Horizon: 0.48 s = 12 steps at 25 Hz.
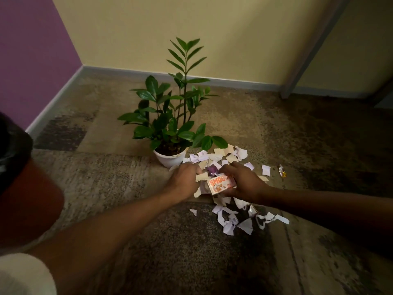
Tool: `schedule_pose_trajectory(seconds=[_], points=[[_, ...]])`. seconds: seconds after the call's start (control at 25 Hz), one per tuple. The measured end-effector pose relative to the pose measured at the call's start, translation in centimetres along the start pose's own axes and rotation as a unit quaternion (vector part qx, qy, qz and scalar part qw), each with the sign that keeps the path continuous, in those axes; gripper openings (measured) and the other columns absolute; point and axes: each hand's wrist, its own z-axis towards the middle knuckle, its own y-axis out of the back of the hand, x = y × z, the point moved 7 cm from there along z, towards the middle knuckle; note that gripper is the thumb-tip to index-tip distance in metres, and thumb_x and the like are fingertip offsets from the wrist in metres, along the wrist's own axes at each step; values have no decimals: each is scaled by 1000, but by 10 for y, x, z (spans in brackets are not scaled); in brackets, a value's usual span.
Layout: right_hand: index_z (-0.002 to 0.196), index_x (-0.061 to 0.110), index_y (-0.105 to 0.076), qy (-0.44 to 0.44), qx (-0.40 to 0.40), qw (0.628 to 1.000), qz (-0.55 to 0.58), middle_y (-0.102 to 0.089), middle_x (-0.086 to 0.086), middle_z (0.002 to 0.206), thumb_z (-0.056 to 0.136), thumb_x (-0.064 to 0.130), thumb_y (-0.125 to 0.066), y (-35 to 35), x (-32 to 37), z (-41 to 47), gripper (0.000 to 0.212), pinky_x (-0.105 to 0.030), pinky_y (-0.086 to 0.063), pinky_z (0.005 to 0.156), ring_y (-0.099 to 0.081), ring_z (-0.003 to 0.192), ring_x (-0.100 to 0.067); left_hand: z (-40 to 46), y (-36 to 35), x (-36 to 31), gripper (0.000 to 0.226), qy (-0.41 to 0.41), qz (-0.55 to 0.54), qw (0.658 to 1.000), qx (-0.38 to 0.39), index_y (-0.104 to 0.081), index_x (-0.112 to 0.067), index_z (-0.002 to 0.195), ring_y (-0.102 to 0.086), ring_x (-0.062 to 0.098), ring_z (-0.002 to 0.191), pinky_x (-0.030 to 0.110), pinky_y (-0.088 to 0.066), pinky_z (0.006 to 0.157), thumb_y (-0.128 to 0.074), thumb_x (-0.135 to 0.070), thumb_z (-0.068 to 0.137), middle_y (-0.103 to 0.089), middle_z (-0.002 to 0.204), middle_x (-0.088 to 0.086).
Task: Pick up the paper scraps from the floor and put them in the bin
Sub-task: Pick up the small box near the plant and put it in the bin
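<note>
Several white and cream paper scraps [231,218] lie scattered on the carpet to the right of a potted plant. My right hand [244,182] grips a small white and orange carton [220,185] printed with "SMOO" amid the pile. My left hand [185,179] has its fingers curled down onto the scraps [202,177] at the pile's left side, beside a purple crumpled piece [212,170]. A brown-red bin with a black liner [23,201] stands at the left edge.
A green potted plant in a white pot [170,159] stands just behind my left hand. A gold sweet wrapper [282,170] lies right of the pile. Yellow and purple walls meet at the back left; a grey post [297,77] rises at the back right.
</note>
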Motion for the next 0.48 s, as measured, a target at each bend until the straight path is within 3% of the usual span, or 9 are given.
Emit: schedule_pose_trajectory(seconds=[0.2, 0.32, 0.48], points=[[119, 34, -51, 75, -3, 997, 35, -50, 9, 109, 64, 55, -79, 1, 69, 3, 65, -27, -45, 75, -50, 95, -7, -39, 65, 18, 8, -7, -24, 999, -36, -76, -19, 84, -64, 10, 79, 20, -41, 63, -78, -19, 76, -73, 88, -4], [117, 33, -52, 111, -21, 992, 64, -51, 8, 107, 65, 50, -80, 5, 117, 17, 61, -25, -44, 75, -50, 94, -7, -57, 110, 35, 9, 18, -34, 997, -69, -74, -23, 78, -54, -6, 62, 5, -34, 52, -81, -23, 73, -68, 75, -14], [114, 29, -55, 152, -62, 983, 87, -55, 4, 104, 63, 49, -83, 23, 185, 49, 62, -29, -44, 73, -52, 91, -11, -78, 186, 64, 15, 61, -30, 990, -127, -67, -28, 71, -51, -8, 57, 9, -35, 52, -82, -28, 70, -60, 63, -17]])
